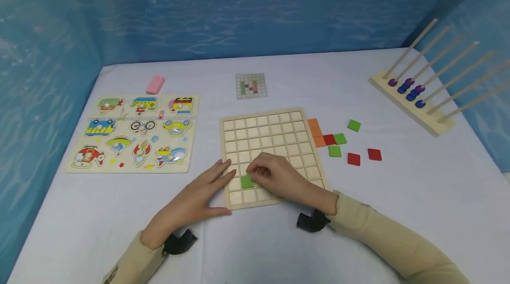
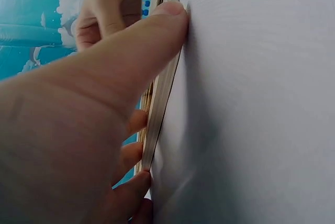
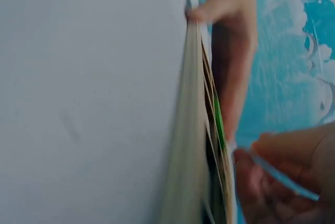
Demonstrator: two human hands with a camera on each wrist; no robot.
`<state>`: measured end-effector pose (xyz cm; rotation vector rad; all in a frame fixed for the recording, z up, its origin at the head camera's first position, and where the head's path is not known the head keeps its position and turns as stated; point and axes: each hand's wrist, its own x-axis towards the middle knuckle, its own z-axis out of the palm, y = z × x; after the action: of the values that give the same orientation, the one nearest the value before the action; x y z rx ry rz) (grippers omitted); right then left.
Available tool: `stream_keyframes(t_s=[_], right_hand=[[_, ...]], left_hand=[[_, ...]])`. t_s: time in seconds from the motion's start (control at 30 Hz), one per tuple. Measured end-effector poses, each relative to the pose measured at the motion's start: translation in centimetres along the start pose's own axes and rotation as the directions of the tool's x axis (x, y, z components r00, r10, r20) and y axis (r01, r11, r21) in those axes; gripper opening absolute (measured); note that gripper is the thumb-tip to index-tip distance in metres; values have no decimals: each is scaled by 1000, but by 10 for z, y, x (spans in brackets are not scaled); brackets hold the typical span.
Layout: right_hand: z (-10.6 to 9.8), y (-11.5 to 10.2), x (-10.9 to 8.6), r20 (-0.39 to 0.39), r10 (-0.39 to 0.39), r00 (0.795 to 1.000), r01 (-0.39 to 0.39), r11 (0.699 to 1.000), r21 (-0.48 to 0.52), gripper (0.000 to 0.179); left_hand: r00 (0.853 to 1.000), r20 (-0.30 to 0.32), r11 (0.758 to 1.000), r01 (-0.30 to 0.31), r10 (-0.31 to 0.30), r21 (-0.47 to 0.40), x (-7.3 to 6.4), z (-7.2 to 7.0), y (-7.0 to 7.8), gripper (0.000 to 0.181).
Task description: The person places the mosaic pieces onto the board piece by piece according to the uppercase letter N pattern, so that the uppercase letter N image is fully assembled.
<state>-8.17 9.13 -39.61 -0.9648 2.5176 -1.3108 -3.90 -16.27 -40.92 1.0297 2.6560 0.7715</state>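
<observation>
A square wooden grid board [image 1: 275,141] lies on the table, its left edge under the fingertips of my left hand [image 1: 191,197]. That hand's fingers are spread, and the thumb touches the board's near left corner, as the left wrist view also shows. My right hand [image 1: 280,178] is over the lower part of the board with curled fingers. Its thumb and forefinger pinch a green tile, of which only a sliver shows at the fingertips. Just below them, a green square tile [image 1: 247,182] lies in a cell of the second column.
Loose green, red [image 1: 353,159] and orange tiles [image 1: 314,128] lie right of the board. Behind it is a small pattern card [image 1: 251,86]. A vehicle puzzle [image 1: 133,138] and a pink block [image 1: 155,85] are at left, a bead rack [image 1: 414,102] at far right.
</observation>
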Motion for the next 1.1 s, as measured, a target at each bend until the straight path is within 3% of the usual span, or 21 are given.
stream_keyframes(t_s=[0.17, 0.27, 0.33, 0.43, 0.5, 0.63, 0.77, 0.9, 1.0, 1.1], right_hand=[[-50, 16, -8, -93, 62, 994, -61, 998, 12, 14], [-89, 39, -24, -181, 150, 972, -162, 985, -54, 14], [-109, 58, -38, -252, 204, 946, -244, 960, -140, 15], [-129, 79, -57, -276, 278, 920, -349, 903, -252, 19], [-135, 86, -64, -249, 311, 917, -377, 879, -291, 24], [-139, 91, -67, -180, 323, 929, -365, 878, -310, 29], [-141, 91, -67, -187, 338, 923, -381, 875, -299, 27], [-142, 86, -65, -248, 352, 902, -412, 873, -260, 19], [-137, 72, -58, -303, 320, 898, -389, 899, -201, 12], [-124, 52, -41, -290, 244, 925, -278, 957, -81, 11]], left_hand=[[1000, -3, 1000, 16, -16, -7, -5, 1, 0, 90], [1000, 1, 1000, 22, -22, -9, -6, 1, 1, 91], [1000, 3, 1000, 21, -21, -7, -6, 1, 1, 91], [1000, 1, 1000, 16, -16, -11, -6, 1, 0, 91], [1000, -2, 1000, 11, -11, -15, -6, 1, -1, 91], [1000, -8, 1000, 8, -8, -23, -5, 2, -1, 91], [1000, -12, 1000, 3, -4, -25, -3, 1, -1, 91], [1000, -12, 1000, -2, 1, -25, -1, 0, 0, 91], [1000, -10, 1000, -2, 2, -29, 0, 0, 0, 90], [1000, -6, 999, -2, 2, -34, 1, 0, 0, 90]])
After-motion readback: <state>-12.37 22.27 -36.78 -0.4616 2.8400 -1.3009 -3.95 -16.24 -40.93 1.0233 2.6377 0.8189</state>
